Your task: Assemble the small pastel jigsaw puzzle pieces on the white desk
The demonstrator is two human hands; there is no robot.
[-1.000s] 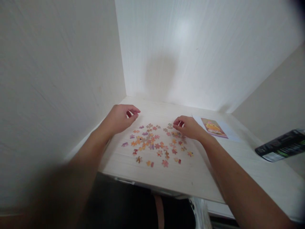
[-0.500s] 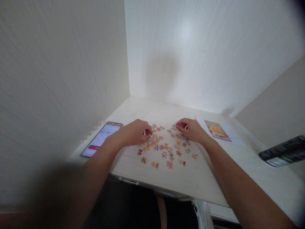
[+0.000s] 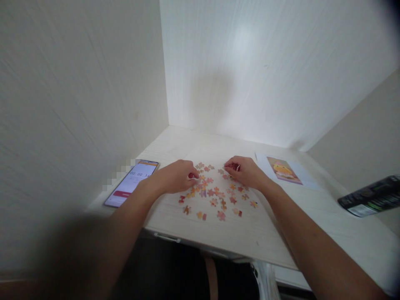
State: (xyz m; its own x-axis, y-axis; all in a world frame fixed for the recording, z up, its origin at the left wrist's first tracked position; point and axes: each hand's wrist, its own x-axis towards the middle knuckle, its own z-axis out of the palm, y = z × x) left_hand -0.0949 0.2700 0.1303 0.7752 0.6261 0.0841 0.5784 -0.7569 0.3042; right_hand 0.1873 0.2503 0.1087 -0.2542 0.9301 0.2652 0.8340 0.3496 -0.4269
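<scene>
The pale desk (image 3: 281, 233) carries scattered puzzle pieces (image 3: 215, 196). Left hand (image 3: 175, 177) and right hand (image 3: 246, 171) rest on them, fingers curled; each seems to pinch a piece, not clearly seen. A phone (image 3: 133, 182) lies left of the left hand.

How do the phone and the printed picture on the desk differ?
The phone lies left of the puzzle pieces, beside the left hand; the printed picture lies right, past the right hand. The phone shows a lit timer screen; the picture shows a yellow figure on paper. Both lie flat on the desk.
</scene>
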